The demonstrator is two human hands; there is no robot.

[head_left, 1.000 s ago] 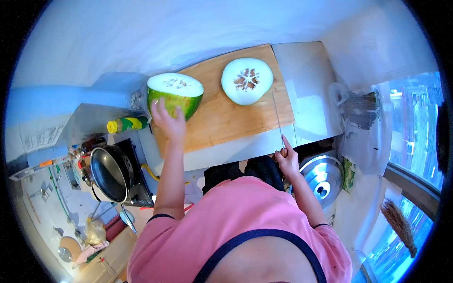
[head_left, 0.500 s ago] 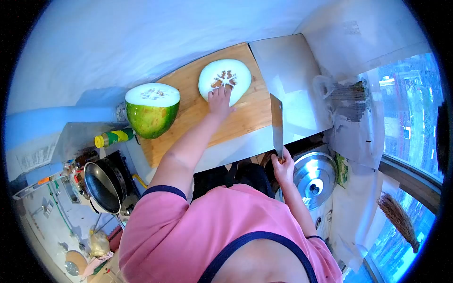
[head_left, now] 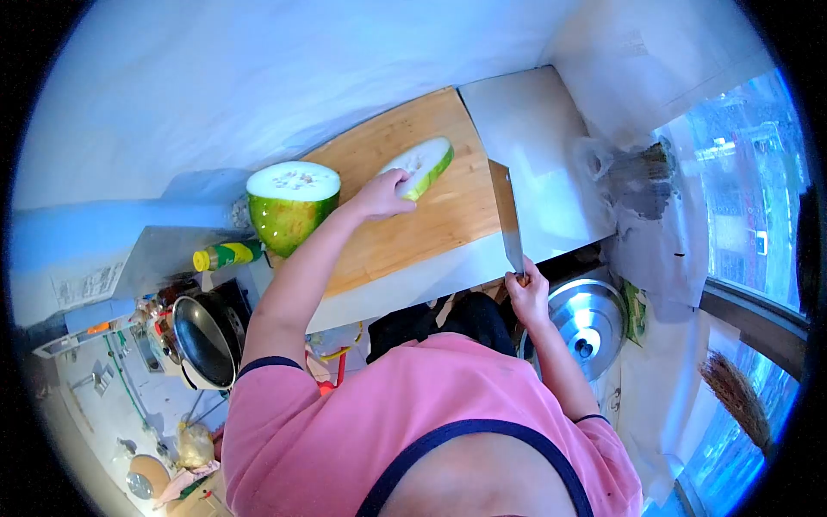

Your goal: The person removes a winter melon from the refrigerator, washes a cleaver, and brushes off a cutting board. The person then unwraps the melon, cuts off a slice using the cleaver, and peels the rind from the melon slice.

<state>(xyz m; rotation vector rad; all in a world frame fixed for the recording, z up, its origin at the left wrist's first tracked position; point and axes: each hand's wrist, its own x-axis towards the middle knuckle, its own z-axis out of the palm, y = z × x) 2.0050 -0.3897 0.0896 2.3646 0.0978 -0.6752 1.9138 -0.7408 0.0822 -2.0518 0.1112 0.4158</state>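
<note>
My left hand (head_left: 383, 195) grips the near left edge of a round winter melon slice (head_left: 422, 164), pale inside with a green rind. The slice is tilted, its rind side showing, over the wooden cutting board (head_left: 457, 211). To the left stands the large cut winter melon (head_left: 293, 220), its white seeded face up. My right hand (head_left: 528, 289) is closed round the handle of a cleaver (head_left: 507, 211), whose blade points away from me by the board's right edge.
A yellow-capped bottle (head_left: 227, 254) lies left of the melon. A black wok (head_left: 207, 336) stands at the lower left. On the right are a large metal lid (head_left: 586, 323) and a hanging broom head (head_left: 734, 396).
The winter melon slice, flat on the board before, is now gripped at its edge by my left hand and tipped up. My right hand still holds the cleaver in about the same place.
</note>
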